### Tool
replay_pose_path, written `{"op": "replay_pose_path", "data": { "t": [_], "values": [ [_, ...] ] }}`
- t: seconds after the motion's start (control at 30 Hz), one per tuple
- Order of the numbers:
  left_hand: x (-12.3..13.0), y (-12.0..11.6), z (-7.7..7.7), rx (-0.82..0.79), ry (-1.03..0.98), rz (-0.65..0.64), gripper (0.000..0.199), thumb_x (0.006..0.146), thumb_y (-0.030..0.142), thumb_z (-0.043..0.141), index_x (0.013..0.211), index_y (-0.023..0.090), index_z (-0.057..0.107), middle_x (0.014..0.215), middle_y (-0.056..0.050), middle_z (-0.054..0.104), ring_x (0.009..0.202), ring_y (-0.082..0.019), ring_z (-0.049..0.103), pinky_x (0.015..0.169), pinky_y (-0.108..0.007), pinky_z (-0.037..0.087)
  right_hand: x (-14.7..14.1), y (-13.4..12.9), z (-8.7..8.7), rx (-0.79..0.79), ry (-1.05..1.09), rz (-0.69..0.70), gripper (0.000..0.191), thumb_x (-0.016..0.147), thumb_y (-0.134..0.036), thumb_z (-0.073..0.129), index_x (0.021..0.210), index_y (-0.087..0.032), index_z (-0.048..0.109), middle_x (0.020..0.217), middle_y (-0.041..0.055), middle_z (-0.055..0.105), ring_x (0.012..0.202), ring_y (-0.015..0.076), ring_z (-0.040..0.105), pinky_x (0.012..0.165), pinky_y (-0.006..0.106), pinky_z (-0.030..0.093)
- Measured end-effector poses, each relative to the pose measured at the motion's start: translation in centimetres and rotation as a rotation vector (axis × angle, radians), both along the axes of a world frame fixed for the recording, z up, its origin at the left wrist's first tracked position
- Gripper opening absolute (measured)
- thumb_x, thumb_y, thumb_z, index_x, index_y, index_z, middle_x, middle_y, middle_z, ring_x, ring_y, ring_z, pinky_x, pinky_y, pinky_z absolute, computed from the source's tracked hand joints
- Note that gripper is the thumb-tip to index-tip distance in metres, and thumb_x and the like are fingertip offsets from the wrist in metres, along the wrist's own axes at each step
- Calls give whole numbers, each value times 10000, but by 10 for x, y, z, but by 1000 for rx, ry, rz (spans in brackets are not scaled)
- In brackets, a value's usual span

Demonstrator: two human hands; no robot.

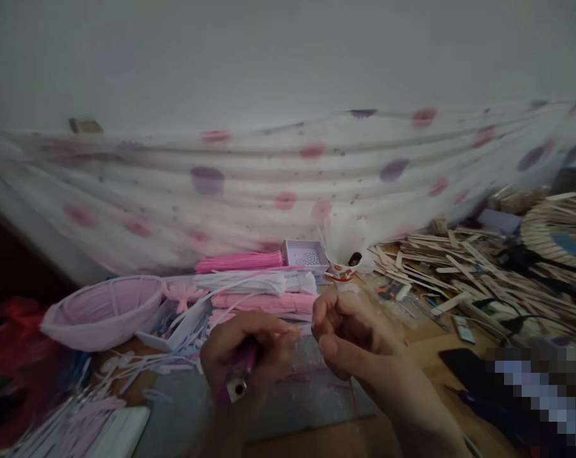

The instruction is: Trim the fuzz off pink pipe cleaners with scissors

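Observation:
My left hand (221,340) is wrapped round a purple lighter (243,372), its metal end tilted down toward me. That hand's fingertips are blurred. Close beside it on the right is my right hand (364,356), with its fingers curled in and its thumb bent toward them. Whatever it may hold is hidden. Both hands are above a grey mat (302,410) with thin pink strips on it. Just beyond them lie bundles of pink pipe cleaners (264,302) and white pipe cleaners (240,282).
A pale pink basket (102,312) stands on the left. At the back are a small box of beads (307,254) and a patterned paper cup (342,270). Many wooden sticks (431,257) cover the right side. White strips (126,369) lie at the left front.

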State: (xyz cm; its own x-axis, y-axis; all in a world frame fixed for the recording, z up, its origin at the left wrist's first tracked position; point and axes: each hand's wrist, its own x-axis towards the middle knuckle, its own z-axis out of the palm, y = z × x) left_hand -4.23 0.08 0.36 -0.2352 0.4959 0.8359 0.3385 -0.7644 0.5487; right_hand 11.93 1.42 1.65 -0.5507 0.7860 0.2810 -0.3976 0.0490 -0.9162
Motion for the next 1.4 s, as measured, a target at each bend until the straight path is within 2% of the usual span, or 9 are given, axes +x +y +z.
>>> {"op": "replay_pose_path", "data": {
  "t": [0.13, 0.27, 0.43, 0.67, 1.0, 1.23, 1.4],
  "values": [
    [3, -5, 2, 101, 88, -87, 53, 756, 155, 687, 761, 194, 651, 516, 65, 563, 409, -44, 446, 401, -175, 352, 0, -7, 1, 22, -29, 35, 165, 844, -294, 665, 942, -242, 544, 647, -75, 345, 578, 64, 286, 511, 186, 256],
    [4, -7, 10, 226, 192, -68, 43, 778, 155, 673, 778, 185, 642, 522, 59, 580, 423, -58, 473, 412, -200, 365, 2, -11, 3, 32, 4, 103, 185, 834, -268, 672, 946, -250, 525, 625, -87, 285, 533, 61, 234, 469, 190, 212],
    [4, -9, 10, 248, 189, -54, 65, 745, 140, 701, 754, 169, 643, 517, 56, 575, 413, -58, 474, 401, -205, 348, 1, -13, 5, 28, -50, 61, 162, 815, -253, 685, 899, -228, 549, 635, -80, 305, 534, 60, 245, 462, 195, 211],
    [7, -8, 3, 113, 77, -84, 66, 759, 224, 705, 729, 230, 646, 498, 49, 584, 394, -83, 467, 395, -233, 341, -2, -14, 1, 44, -54, -33, 178, 774, -230, 717, 757, -208, 541, 575, -85, 291, 507, 63, 235, 457, 214, 193],
    [3, -10, 8, 55, 129, -146, 54, 786, 246, 677, 734, 232, 673, 495, 29, 596, 401, -83, 467, 400, -224, 338, -3, -12, 2, 87, -90, -82, 166, 746, -286, 746, 810, -230, 603, 579, -85, 285, 512, 74, 248, 483, 237, 227],
    [10, -13, 8, -32, 10, -102, 144, 783, 331, 679, 662, 254, 697, 451, 14, 571, 382, -98, 452, 396, -256, 323, -4, -11, 5, 91, -121, -108, 219, 725, -330, 761, 769, -212, 581, 551, -88, 292, 496, 73, 256, 466, 238, 212],
    [9, -11, 6, 18, -5, -119, 84, 753, 315, 713, 700, 253, 693, 482, 13, 601, 384, -106, 450, 387, -258, 314, -6, -11, 3, 87, -74, -105, 227, 728, -285, 759, 742, -212, 545, 541, -96, 295, 482, 60, 254, 447, 217, 202]
  ]
}}
